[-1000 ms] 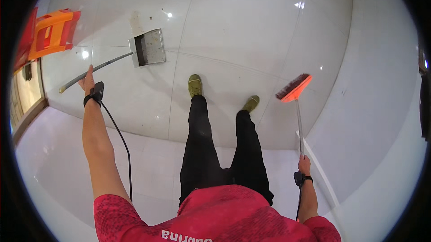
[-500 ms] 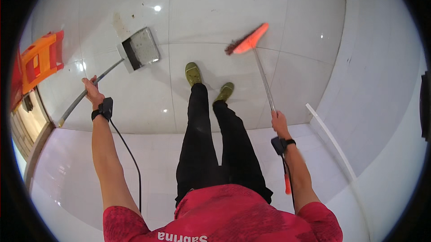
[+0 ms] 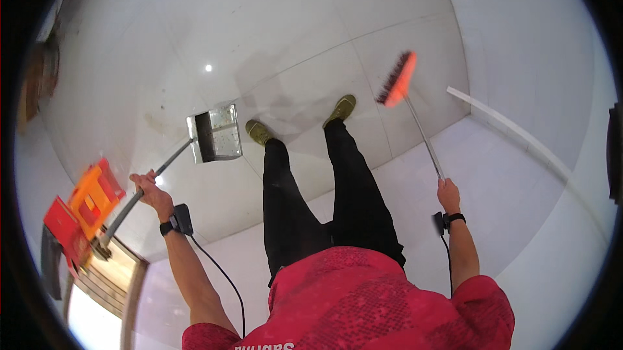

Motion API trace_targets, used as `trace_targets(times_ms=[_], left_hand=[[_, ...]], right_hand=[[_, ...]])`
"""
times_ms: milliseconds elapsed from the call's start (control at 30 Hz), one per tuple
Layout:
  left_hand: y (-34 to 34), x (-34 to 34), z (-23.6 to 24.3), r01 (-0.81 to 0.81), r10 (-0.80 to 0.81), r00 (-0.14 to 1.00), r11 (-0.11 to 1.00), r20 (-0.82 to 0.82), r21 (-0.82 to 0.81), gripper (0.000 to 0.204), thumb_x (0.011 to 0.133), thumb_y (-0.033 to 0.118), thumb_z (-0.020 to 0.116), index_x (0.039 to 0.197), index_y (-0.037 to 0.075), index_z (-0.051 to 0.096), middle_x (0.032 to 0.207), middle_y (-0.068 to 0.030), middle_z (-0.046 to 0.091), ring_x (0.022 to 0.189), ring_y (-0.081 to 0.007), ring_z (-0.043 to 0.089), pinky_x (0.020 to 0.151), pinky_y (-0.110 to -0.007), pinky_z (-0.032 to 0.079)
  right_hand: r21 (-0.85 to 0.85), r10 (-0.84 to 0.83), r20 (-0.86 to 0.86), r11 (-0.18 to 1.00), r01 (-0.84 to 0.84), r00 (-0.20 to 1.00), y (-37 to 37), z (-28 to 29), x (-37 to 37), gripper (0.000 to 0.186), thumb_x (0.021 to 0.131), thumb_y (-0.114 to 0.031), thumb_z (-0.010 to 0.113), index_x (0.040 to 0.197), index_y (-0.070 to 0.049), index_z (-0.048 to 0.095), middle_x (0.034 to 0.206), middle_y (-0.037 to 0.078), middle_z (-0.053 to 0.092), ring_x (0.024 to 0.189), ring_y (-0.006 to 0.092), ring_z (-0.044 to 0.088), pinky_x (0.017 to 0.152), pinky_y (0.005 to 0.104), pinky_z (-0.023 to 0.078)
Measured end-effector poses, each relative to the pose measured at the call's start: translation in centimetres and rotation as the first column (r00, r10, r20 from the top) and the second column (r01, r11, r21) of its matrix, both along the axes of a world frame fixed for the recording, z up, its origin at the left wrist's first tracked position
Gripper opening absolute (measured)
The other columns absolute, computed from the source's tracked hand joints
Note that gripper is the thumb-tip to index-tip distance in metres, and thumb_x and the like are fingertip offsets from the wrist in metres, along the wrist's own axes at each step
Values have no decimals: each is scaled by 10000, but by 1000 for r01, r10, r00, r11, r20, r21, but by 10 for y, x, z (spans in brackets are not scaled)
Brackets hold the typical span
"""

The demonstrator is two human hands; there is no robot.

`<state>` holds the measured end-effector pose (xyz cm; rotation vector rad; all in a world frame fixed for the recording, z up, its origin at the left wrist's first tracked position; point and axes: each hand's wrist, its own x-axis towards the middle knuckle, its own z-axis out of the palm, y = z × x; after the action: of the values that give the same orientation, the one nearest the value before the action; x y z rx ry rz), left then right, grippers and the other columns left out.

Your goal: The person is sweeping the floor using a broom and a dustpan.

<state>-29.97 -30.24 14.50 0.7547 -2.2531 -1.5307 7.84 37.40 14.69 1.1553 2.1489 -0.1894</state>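
My left hand (image 3: 153, 193) grips the grey pole of a long-handled metal dustpan (image 3: 219, 133). Its pan hangs or rests left of my feet, with small specks inside; I cannot tell whether it touches the floor. My right hand (image 3: 448, 195) is wrapped around the silver handle of a broom (image 3: 403, 80). The broom has an orange head and dark bristles, which face left toward my shoes. Its head looks lifted or tilted at the right, and the far end of its handle is hidden behind my forearm.
Glossy pale tiles (image 3: 279, 32) make up the floor, with faint brown stains (image 3: 156, 121) at the left. An orange and red plastic object (image 3: 91, 200) stands at the left near a wooden-framed opening (image 3: 117, 272). A white strip (image 3: 506, 126) runs along the right wall.
My view and body have turned, and my feet now stand wider apart. The broom head has swung so its bristles face more to the left. Both hands keep their grips.
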Motion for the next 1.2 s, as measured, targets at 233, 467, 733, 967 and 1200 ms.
trace_targets(times_ms=[233,467,733,967,1200], left_hand=[[94,-17,38,62,-39,988,985,147,-159,461,925,455,419,656,88,348,628,-41,402,703,-178,454,824,-349,398],[125,-32,61,-48,44,996,997,73,58,478,936,403,403,578,95,337,476,-28,322,543,-190,442,727,-341,433],[129,-24,71,2,-7,1000,983,23,183,495,938,432,395,580,99,318,497,-7,265,529,-173,368,679,-328,428],[130,-22,67,101,-104,995,973,3,206,514,931,445,405,550,116,305,498,-6,262,518,-166,350,661,-320,414],[106,-26,59,96,-118,986,979,115,180,461,932,422,419,587,142,297,519,22,241,533,-129,324,687,-317,418]], right_hand=[[-23,-188,85,981,190,979,0,-51,76,394,866,-359,454,819,10,584,859,259,609,843,425,582,733,489,464],[-276,-68,-317,961,-24,946,-39,-120,-95,304,879,-312,418,875,-41,556,822,229,604,815,423,565,707,503,454],[-380,-198,-377,924,44,905,-74,-134,-116,335,870,-355,432,888,-34,526,824,230,605,826,427,561,716,514,437],[-92,-160,-270,986,139,949,-37,-69,57,377,872,-372,458,864,1,514,763,244,599,738,430,575,651,513,451],[127,-398,-70,906,403,915,-66,44,131,303,871,-334,451,917,-45,530,809,224,621,792,407,598,679,499,471]])
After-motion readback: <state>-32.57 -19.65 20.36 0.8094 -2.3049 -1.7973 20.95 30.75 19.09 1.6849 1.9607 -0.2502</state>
